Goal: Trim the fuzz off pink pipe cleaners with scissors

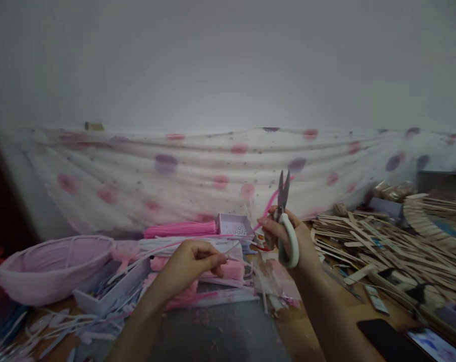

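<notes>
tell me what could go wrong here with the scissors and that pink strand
1. The scissors in the right hand point up with blades slightly apart; they could nick the left hand pinching the pink strand nearby.
2. The strand looks thin and bent, so it may slip from the blades.
3. The wooden sticks piled beside the right arm could be knocked.

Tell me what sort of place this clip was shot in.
Probably a home craft workspace. A heap of flat wooden sticks lies at right, pink fluffy stems lie ahead, and the right hand holds scissors while the left hand pinches a thin white strand.
</notes>
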The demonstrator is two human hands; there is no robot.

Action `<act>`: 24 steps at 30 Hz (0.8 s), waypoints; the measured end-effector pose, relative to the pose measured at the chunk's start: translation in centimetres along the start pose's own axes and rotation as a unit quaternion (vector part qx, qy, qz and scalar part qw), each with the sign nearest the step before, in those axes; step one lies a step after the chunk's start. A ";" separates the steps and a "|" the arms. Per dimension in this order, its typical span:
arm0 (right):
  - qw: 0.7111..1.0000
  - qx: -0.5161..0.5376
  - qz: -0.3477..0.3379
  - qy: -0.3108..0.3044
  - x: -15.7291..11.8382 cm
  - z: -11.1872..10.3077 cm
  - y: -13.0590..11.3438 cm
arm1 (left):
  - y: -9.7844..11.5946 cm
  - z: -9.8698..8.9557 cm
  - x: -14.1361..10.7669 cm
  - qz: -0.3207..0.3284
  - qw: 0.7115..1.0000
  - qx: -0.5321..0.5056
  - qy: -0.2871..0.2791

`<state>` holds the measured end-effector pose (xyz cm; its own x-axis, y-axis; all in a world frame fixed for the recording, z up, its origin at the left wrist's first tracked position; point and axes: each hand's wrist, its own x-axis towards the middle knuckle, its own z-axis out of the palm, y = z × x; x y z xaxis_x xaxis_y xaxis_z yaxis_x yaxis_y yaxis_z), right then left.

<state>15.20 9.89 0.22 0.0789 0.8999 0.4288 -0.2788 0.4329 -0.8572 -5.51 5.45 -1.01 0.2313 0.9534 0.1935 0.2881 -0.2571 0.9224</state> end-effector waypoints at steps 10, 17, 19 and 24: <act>0.996 0.000 0.048 -0.077 -0.5 0.2 -0.8 | 0.9 -0.8 -0.9 0.065 0.982 -0.018 0.178; 0.971 -0.042 0.099 -0.214 -2.0 1.9 -0.3 | 2.4 2.5 -1.4 0.050 0.995 -0.070 0.051; 0.966 -0.057 0.109 -0.229 -2.2 2.3 -0.4 | 2.6 2.6 -1.4 0.038 0.996 -0.074 0.046; 0.971 -0.092 0.080 -0.205 -2.5 2.6 -0.4 | 2.4 2.4 -1.2 0.036 0.991 -0.107 0.075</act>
<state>12.59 7.30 0.25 -0.3504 0.8762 0.3308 -0.0765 0.3253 -0.9425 -2.89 3.31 0.20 0.0990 0.9506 0.2942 0.0683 -0.3015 0.9510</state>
